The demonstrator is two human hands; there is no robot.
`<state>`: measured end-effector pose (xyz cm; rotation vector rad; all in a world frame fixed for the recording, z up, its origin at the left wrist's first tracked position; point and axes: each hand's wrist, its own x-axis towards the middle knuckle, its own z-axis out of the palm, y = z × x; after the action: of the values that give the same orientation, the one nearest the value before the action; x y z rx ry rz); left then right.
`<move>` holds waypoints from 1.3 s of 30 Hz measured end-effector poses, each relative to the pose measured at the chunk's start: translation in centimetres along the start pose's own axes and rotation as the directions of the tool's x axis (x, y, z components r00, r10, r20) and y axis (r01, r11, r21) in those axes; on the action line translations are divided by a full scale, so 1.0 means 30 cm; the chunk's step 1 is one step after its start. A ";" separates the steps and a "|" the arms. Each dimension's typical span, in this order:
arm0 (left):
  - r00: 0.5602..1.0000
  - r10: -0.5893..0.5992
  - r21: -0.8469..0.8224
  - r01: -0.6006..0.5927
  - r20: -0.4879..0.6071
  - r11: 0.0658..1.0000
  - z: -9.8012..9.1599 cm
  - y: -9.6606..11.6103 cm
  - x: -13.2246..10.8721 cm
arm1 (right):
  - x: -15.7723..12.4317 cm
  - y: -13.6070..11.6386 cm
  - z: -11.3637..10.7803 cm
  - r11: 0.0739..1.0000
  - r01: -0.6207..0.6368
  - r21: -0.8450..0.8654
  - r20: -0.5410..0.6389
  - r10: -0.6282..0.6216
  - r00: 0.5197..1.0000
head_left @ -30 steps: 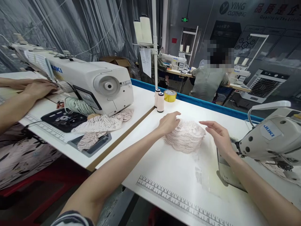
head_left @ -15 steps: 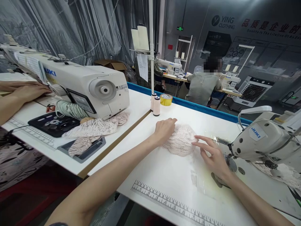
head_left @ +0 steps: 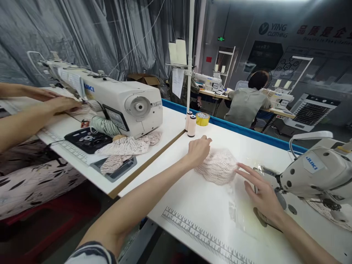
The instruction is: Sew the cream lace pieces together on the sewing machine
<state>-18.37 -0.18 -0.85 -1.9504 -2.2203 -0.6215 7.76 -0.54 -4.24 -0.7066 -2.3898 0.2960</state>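
A pale pink openwork knit piece [head_left: 217,168] lies bunched on the white sewing table. My left hand [head_left: 199,150] is at its upper left edge, fingers bent and closed on the knit; the fingertips are partly hidden. From the other side, my right hand [head_left: 262,192] reaches in with fingers stretched out and thumb apart, its fingertips touching the right edge of the knit. Just right of that hand stands a white JUKI sewing machine [head_left: 313,168], with more pale lace-like fabric [head_left: 328,216] under its arm.
Two pink thread spools [head_left: 191,127] and a yellow tape roll [head_left: 202,119] stand at the back. A printed ruler [head_left: 198,234] runs along the front edge. At left, a co-worker's hands [head_left: 59,104] are beside another sewing machine [head_left: 132,104], near a phone [head_left: 86,139] and knit pieces [head_left: 123,146].
The view has turned left, so the scene sits further right. My right hand's fingers lie closer together at the knit's edge; the left hand stays at its side. The co-worker's hands have shifted slightly.
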 end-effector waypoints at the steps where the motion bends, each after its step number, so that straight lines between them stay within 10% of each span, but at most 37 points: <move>1: 1.000 0.018 -0.001 -0.018 -0.022 1.000 -0.005 -0.002 -0.005 | -0.011 0.002 -0.008 1.000 0.008 -0.016 0.013 -0.008 1.000; 7: 0.943 0.313 -0.058 -0.321 -0.114 0.945 -0.044 0.052 -0.127 | -0.130 -0.008 -0.076 0.987 0.101 -0.125 0.069 -0.093 0.993; 11: 0.622 0.747 -0.131 -0.782 -0.235 0.609 -0.042 0.121 -0.292 | -0.232 -0.049 -0.142 0.957 0.141 -0.252 0.130 -0.111 0.985; 19: 0.363 0.924 0.015 -0.930 -0.120 0.368 0.073 0.123 -0.382 | -0.436 -0.004 -0.283 0.923 -0.034 -0.384 0.038 0.053 0.998; 28: 0.410 0.768 -0.222 -0.794 0.491 0.566 -0.045 0.197 -0.418 | -0.570 0.055 -0.280 0.925 -0.094 -0.368 -0.088 0.066 0.994; 39: 0.400 0.743 -0.292 -0.738 0.537 0.608 -0.069 0.224 -0.426 | -0.623 0.150 -0.206 0.944 -0.039 -0.327 -0.139 -0.008 0.990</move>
<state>-10.14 -12.16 -2.00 -3.1200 -1.1651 0.2030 25.87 -6.91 -10.48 -0.8662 -2.3240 -0.1492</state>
